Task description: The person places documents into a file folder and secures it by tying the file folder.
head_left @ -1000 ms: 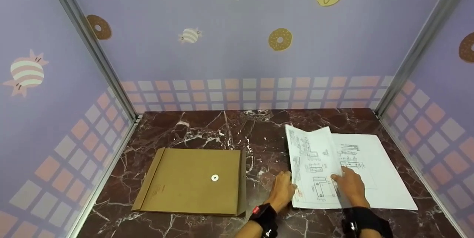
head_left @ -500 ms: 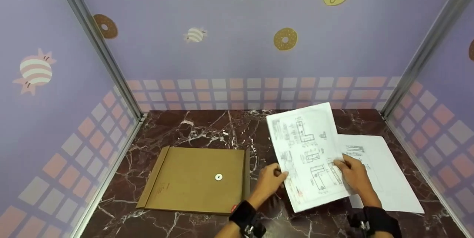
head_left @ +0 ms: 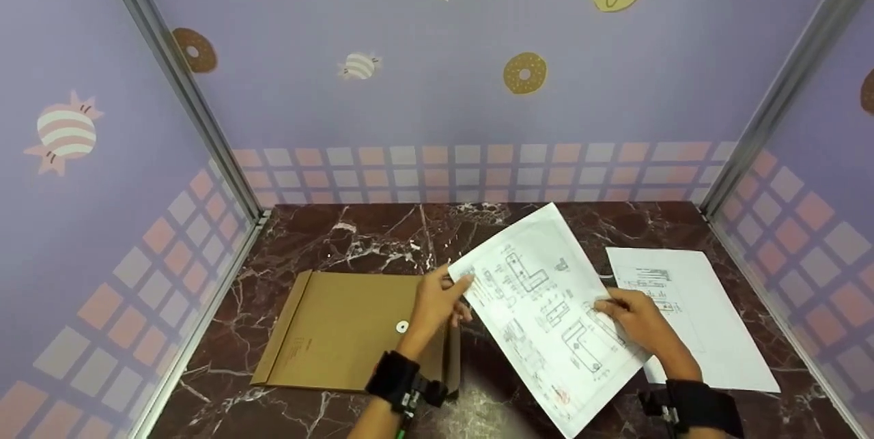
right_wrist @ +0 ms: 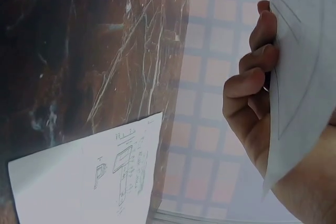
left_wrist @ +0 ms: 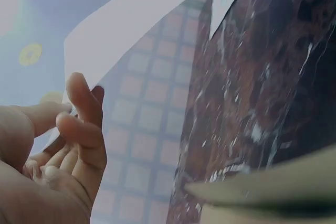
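A sheet of paper printed with technical drawings [head_left: 539, 316] is held up above the table, tilted, between both hands. My left hand [head_left: 435, 302] pinches its upper left corner between thumb and fingers; the left wrist view shows the same hand [left_wrist: 68, 145] at the sheet's edge. On the opposite side my right hand [head_left: 638, 319] grips the right edge, thumb on the printed face. In the right wrist view, curled fingers [right_wrist: 252, 72] show behind the sheet. A brown kraft document envelope [head_left: 341, 330] with a white round button lies flat below the left hand, which partly covers it.
More white paper with drawings [head_left: 710, 330] lies on the right of the dark red marble table [head_left: 369, 241]. Patterned purple walls [head_left: 450, 104] enclose the back and both sides, with metal posts [head_left: 751, 97] at the corners.
The sheet has come up off the right-hand paper, moved left and turned clockwise toward the body. My left hand has gone left and up, from its side edge to its corner, now over the envelope.
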### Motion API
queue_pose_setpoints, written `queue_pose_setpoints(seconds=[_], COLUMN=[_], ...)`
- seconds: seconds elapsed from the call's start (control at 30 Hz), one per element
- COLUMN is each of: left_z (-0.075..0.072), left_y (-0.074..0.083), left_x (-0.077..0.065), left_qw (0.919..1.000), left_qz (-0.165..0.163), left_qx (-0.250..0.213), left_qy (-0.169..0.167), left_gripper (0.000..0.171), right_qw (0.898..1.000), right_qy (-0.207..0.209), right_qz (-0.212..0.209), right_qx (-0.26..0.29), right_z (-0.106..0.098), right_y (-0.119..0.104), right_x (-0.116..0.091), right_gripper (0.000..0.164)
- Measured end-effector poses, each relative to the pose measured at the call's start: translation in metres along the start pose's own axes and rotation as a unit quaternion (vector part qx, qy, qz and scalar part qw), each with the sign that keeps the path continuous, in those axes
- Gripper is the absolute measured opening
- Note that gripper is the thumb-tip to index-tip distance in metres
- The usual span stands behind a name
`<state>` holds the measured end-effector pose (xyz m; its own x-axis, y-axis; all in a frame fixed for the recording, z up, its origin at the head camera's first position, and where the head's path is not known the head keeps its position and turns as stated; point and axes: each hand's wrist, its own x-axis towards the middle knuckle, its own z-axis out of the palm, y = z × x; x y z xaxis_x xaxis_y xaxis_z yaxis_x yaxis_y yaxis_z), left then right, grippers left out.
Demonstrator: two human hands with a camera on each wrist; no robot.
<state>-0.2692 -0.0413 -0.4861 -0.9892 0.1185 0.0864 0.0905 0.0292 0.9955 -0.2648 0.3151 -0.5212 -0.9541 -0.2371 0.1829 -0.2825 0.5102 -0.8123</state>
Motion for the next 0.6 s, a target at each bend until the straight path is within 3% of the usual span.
queue_pose_setpoints(seconds=[0.17, 0.27, 0.43, 0.5, 0.6], left_z=[-0.02, -0.03, -0.041, -0.044, -0.048], left_y=[0.0, -0.001, -0.004, -0.006, -0.007], left_x=[-0.006, -0.01, -0.017, -0.022, -0.03], left_qw=[0.9996, 0.9989, 0.9964, 0.9969, 0.9992], left_qz=[0.026, 0.045, 0.058, 0.048, 0.018], left_qx=[0.001, -0.009, -0.045, -0.05, -0.035], left_qy=[-0.013, 0.01, 0.042, 0.036, 0.012], left_gripper=[0.03, 0.027, 0.024, 0.026, 0.028], right_qw=[0.999, 0.996, 0.984, 0.982, 0.983], right_qy=[-0.023, -0.039, -0.089, -0.07, 0.003], right_qz=[0.022, 0.057, 0.064, 0.063, 0.066], right_qx=[0.023, 0.06, 0.143, 0.163, 0.174], right_z=[-0.001, -0.008, -0.022, -0.025, -0.026], right_y=[-0.002, -0.001, -0.001, -0.001, -0.004], right_x=[0.001, -0.001, -0.007, -0.007, -0.005], right_gripper=[0.024, 0.029, 0.041, 0.043, 0.038])
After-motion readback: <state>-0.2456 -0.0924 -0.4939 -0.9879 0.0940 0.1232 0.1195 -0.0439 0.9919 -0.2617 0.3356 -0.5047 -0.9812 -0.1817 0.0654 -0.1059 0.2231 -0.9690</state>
